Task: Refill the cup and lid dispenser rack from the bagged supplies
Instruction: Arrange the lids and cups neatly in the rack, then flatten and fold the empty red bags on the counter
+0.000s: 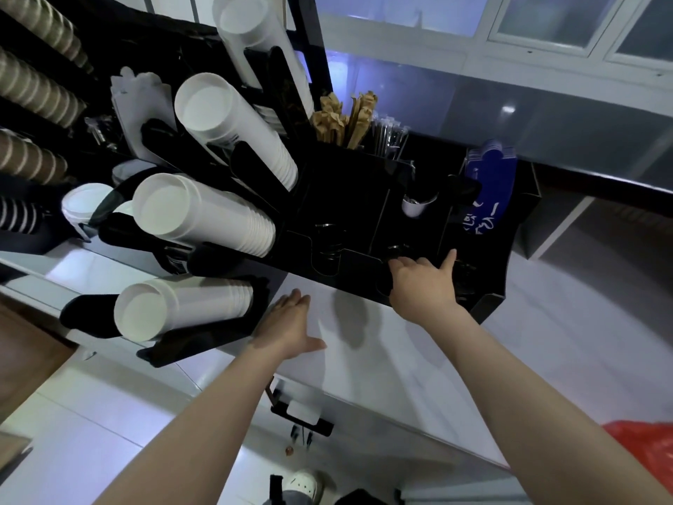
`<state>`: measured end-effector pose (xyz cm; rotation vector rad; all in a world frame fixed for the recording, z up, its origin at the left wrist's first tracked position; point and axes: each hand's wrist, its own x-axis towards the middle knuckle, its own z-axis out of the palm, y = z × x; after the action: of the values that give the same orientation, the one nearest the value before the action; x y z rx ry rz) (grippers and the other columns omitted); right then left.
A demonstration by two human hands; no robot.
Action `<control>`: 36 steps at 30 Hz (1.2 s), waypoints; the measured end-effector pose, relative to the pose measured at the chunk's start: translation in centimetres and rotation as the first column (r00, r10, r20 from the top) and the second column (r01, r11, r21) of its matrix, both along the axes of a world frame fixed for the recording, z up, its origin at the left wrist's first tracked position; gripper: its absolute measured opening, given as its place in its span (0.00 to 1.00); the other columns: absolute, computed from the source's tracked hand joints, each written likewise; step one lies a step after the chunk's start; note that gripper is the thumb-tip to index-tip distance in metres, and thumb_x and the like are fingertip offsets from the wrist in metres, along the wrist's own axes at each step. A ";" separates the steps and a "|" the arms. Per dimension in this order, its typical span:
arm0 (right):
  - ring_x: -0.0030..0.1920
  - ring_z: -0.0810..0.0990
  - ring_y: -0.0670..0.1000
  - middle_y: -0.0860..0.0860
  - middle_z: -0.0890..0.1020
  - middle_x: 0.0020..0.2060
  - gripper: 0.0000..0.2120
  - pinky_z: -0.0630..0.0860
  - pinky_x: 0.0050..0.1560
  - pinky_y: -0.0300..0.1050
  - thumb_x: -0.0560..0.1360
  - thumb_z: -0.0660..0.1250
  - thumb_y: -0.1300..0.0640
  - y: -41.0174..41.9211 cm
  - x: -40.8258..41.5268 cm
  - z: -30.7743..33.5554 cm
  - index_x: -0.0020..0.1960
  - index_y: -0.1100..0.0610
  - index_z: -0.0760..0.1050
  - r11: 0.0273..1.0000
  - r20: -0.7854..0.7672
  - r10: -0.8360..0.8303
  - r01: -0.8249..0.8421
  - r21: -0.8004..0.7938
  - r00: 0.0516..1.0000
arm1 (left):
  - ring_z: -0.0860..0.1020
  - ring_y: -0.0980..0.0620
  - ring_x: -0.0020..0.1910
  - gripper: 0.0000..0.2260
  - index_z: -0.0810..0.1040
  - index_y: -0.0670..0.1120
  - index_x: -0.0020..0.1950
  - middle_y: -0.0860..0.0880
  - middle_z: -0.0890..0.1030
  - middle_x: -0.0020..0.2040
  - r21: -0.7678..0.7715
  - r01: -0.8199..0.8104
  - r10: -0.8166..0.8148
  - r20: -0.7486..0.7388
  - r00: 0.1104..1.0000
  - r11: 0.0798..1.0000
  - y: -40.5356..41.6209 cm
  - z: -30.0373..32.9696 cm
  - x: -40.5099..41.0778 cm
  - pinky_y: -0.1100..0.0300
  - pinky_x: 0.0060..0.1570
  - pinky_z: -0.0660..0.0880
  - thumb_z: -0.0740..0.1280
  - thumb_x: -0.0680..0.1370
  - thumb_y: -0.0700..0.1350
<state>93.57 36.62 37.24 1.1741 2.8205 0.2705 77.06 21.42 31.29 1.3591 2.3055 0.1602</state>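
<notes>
Head view, tilted. The black acrylic dispenser rack point(364, 198) stands on a white glossy countertop point(382, 359).

Rack's left part: four sloping stacks of white paper cups point(204, 216) lie in black cradles, bottoms facing the camera. Further left, stacks of brown ribbed paper cups point(32, 85) lie on a separate shelf.

Rack's right part: open-front compartments. One holds a short stack of black lids point(327, 242); behind it a bin holds brown paper-wrapped sticks point(346, 118) and clear-wrapped straws point(388, 134). Far right slot holds blue printed sleeves or bags point(490, 191); cannot tell which.

Left hand point(291, 322): fingers straight and together, thumb spread, palm down over the countertop just in front of the rack's lower edge; holds nothing. Contact with the counter: cannot tell.

Right hand point(424, 282): fingers extended, thumb spread, at the front lip of a right-hand compartment, fingertips over the edge. Grasping nothing visible; the fingertips are partly hidden against the dark rack.

A red plastic bag point(644, 453) sits at lower right, well apart from both hands.
</notes>
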 end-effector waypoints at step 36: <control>0.77 0.49 0.51 0.49 0.63 0.74 0.26 0.40 0.73 0.63 0.77 0.60 0.55 -6.5 9.8 -1.3 0.74 0.54 0.62 0.953 -0.399 -0.260 0.167 -0.253 0.879 | 0.47 0.55 0.77 0.31 0.51 0.50 0.79 0.53 0.50 0.79 0.330 0.219 -0.218 -0.042 0.975 0.918 -1.3 4.6 10.3 0.52 0.75 0.52 0.62 0.80 0.50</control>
<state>103.41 30.10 35.99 1.6489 2.9226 -0.3412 87.36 20.09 35.89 1.7734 2.1772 0.4944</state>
